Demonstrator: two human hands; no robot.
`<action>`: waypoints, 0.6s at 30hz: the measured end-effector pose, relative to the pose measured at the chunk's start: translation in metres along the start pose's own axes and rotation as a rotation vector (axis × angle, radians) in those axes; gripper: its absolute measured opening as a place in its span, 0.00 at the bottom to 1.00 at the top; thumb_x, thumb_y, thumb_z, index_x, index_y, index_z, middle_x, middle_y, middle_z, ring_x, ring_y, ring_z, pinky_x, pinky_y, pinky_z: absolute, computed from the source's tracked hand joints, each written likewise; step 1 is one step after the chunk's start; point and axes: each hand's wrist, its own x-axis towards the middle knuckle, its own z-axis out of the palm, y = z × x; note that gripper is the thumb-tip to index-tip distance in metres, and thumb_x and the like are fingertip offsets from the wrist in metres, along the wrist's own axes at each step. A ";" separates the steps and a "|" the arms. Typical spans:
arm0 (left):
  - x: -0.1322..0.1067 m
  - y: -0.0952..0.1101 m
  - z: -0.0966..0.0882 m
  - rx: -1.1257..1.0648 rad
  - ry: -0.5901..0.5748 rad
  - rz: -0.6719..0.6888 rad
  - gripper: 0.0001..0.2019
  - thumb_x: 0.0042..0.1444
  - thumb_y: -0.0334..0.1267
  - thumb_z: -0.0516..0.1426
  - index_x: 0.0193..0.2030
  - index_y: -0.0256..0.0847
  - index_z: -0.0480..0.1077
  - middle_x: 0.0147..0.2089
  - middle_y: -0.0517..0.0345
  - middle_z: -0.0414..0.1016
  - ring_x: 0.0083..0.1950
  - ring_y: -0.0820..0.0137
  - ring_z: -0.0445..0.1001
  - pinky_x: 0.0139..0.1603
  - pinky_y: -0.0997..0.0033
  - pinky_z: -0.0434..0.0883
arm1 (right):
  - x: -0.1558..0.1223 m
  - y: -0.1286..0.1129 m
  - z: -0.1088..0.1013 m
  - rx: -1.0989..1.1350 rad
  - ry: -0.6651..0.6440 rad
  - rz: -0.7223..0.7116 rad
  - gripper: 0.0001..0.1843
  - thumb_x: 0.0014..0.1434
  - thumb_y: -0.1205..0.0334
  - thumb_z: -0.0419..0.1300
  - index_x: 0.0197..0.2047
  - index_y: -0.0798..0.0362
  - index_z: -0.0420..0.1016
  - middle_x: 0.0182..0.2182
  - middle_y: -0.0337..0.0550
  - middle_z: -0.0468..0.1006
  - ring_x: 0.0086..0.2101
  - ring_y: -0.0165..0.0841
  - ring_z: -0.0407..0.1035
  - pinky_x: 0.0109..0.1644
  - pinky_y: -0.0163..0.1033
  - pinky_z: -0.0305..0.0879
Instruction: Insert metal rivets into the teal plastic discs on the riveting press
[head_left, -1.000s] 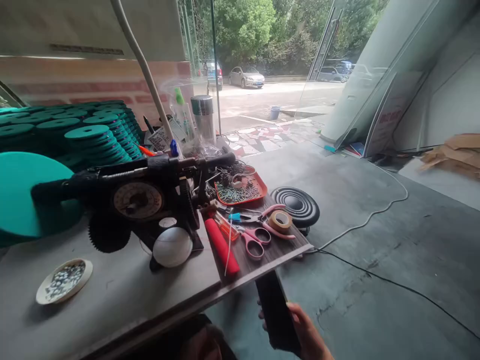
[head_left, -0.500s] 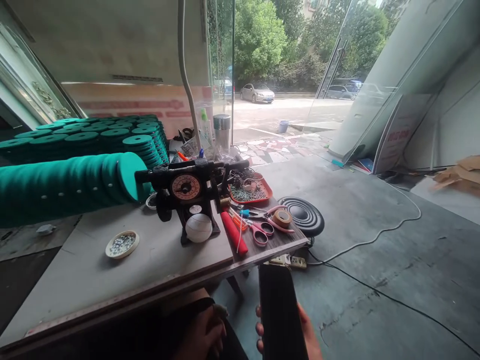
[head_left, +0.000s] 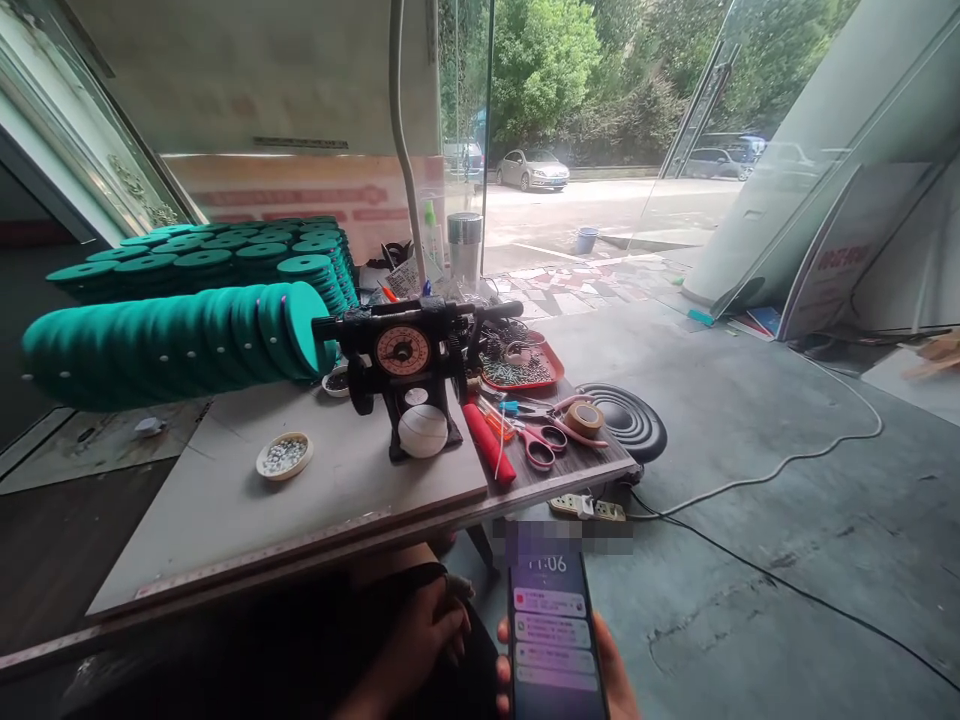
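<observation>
Lit phone (head_left: pixel 553 630) upright in right hand (head_left: pixel 609 672), top toward table (head_left: pixel 247 540).

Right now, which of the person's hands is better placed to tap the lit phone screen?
The left hand, probably. It rests curled and seemingly empty beside the phone, whose lit screen faces up. The right hand is wrapped around the phone from behind, so it is busy holding it.

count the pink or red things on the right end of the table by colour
Red: 2, the red tray of small metal parts and the red-handled tool.
Pink: 2, the pink scissors and the pink-handled pliers beside the tape roll.
Total: 4.
</observation>
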 end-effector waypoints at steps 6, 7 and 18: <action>0.002 -0.002 -0.001 0.000 0.003 0.018 0.06 0.50 0.36 0.52 0.35 0.38 0.61 0.26 0.61 0.66 0.23 0.74 0.65 0.21 0.76 0.62 | 0.000 0.000 0.011 -0.002 -0.021 -0.037 0.37 0.47 0.36 0.55 0.45 0.62 0.74 0.34 0.50 0.77 0.34 0.35 0.71 0.43 0.36 0.62; 0.002 -0.003 -0.001 -0.003 0.001 0.020 0.07 0.50 0.36 0.51 0.35 0.38 0.61 0.26 0.62 0.66 0.23 0.74 0.65 0.21 0.76 0.62 | 0.000 0.000 0.012 0.004 -0.017 -0.051 0.37 0.47 0.37 0.55 0.45 0.63 0.74 0.34 0.51 0.77 0.34 0.35 0.71 0.44 0.37 0.62; 0.001 -0.006 -0.001 -0.024 0.014 0.020 0.09 0.50 0.37 0.51 0.38 0.37 0.63 0.27 0.62 0.66 0.22 0.75 0.66 0.21 0.76 0.62 | 0.001 0.001 0.021 0.016 0.032 -0.069 0.37 0.48 0.37 0.54 0.45 0.64 0.73 0.35 0.52 0.76 0.36 0.35 0.69 0.45 0.38 0.63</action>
